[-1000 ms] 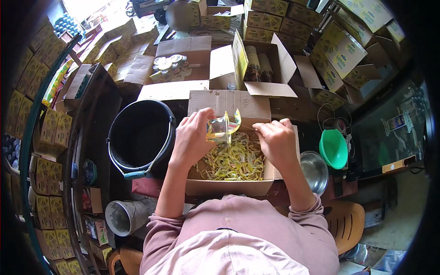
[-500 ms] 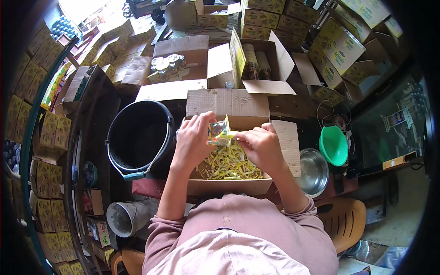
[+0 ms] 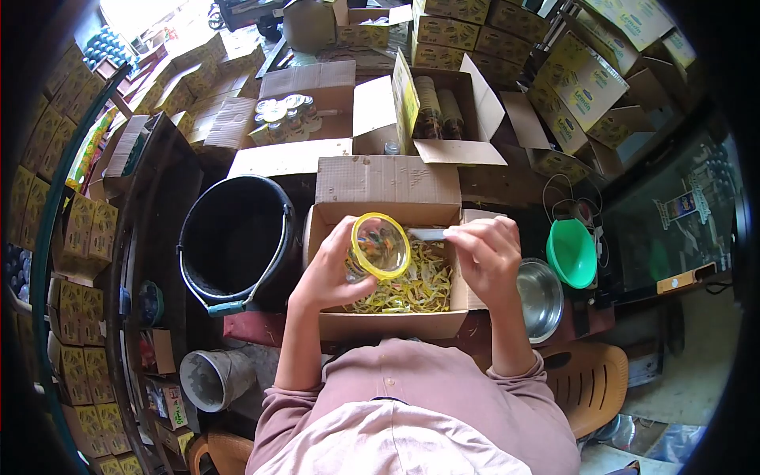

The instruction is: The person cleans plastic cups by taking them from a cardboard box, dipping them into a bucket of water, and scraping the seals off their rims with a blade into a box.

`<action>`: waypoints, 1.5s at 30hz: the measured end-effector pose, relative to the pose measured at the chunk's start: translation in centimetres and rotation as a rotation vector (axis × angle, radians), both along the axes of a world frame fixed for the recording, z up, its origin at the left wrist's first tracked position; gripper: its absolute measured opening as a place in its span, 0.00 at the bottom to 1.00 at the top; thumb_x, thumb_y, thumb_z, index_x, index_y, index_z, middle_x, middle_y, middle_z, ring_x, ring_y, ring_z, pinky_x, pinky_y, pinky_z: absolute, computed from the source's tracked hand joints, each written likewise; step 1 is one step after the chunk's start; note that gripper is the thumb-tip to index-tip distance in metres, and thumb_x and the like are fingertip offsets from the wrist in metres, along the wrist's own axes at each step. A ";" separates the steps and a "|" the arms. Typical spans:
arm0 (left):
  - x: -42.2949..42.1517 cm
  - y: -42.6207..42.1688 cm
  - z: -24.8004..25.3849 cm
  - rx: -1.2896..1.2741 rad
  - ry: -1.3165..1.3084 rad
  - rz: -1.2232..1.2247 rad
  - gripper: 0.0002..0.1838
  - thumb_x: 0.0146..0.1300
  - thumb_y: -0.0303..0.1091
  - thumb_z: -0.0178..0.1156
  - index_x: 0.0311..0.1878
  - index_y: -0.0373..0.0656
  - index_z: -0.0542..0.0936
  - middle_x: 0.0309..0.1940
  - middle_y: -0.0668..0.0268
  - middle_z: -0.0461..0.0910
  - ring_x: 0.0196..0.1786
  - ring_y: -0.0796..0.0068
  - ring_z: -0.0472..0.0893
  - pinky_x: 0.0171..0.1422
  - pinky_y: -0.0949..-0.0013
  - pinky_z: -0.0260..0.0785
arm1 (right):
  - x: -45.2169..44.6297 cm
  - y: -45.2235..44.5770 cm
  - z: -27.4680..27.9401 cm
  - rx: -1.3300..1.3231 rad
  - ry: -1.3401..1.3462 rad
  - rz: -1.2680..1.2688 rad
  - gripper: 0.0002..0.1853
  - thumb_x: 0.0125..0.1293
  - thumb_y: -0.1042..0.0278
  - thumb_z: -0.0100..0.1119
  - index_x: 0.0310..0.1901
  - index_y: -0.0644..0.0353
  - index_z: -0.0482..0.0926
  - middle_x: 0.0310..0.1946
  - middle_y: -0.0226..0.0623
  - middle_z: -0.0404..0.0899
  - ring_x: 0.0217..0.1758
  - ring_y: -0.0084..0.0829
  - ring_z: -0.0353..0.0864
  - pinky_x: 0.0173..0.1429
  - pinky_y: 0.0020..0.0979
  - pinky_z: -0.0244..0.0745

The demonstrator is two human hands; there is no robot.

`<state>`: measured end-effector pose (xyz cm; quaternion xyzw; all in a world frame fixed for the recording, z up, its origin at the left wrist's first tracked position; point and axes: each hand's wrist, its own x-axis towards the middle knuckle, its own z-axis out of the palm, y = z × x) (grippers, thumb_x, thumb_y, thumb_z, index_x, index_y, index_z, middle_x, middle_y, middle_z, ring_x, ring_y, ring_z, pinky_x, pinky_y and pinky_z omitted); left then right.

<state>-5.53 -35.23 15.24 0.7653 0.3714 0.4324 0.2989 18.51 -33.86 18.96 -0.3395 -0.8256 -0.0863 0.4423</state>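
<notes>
My left hand (image 3: 326,269) is wrapped round the side of a clear plastic cup (image 3: 381,245) with a yellow rim and coloured print. The cup is tilted, its round end turned up towards me. In my right hand (image 3: 488,252), the thumb and fingers pinch a narrow, pale, blade-like tool (image 3: 428,234), whose tip reaches close to the cup's rim; whether it touches cannot be made out. Both hands are above an open cardboard box (image 3: 388,323) holding many thin yellow strips (image 3: 416,289).
A black bucket (image 3: 194,273) stands left of the box. On the right are a metal bowl (image 3: 546,305) and a green basin (image 3: 571,253). Behind, one carton (image 3: 293,154) holds several lidded cups and another (image 3: 487,103) stacked cups. A grey bucket (image 3: 210,380) is lower left.
The cup has turned so its yellow-rimmed end faces up towards me. My right hand has moved right, away from the rim, and the pale tool now shows. The view has shifted slightly.
</notes>
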 end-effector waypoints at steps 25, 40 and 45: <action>1.8 -2.0 2.8 -0.064 -0.134 -0.081 0.39 0.34 0.29 0.72 0.54 0.37 0.65 0.43 0.59 0.74 0.45 0.69 0.76 0.51 0.71 0.69 | -1.7 -0.2 1.0 0.237 -0.129 0.170 0.07 0.47 0.70 0.63 0.31 0.53 0.82 0.32 0.25 0.79 0.36 0.22 0.77 0.41 0.26 0.72; 2.0 -2.5 3.6 -0.051 -0.090 -0.046 0.38 0.34 0.29 0.72 0.53 0.37 0.66 0.43 0.57 0.76 0.46 0.62 0.77 0.51 0.67 0.69 | -1.4 -0.9 1.4 0.259 -0.139 0.174 0.08 0.46 0.70 0.63 0.31 0.54 0.82 0.30 0.25 0.79 0.36 0.23 0.78 0.39 0.25 0.73; 1.9 -2.4 3.8 -0.053 -0.102 -0.052 0.38 0.34 0.30 0.72 0.53 0.37 0.67 0.42 0.57 0.76 0.45 0.62 0.77 0.51 0.67 0.69 | -1.5 -1.0 1.6 0.290 -0.139 0.188 0.06 0.47 0.71 0.61 0.29 0.55 0.81 0.29 0.27 0.80 0.35 0.26 0.78 0.34 0.25 0.72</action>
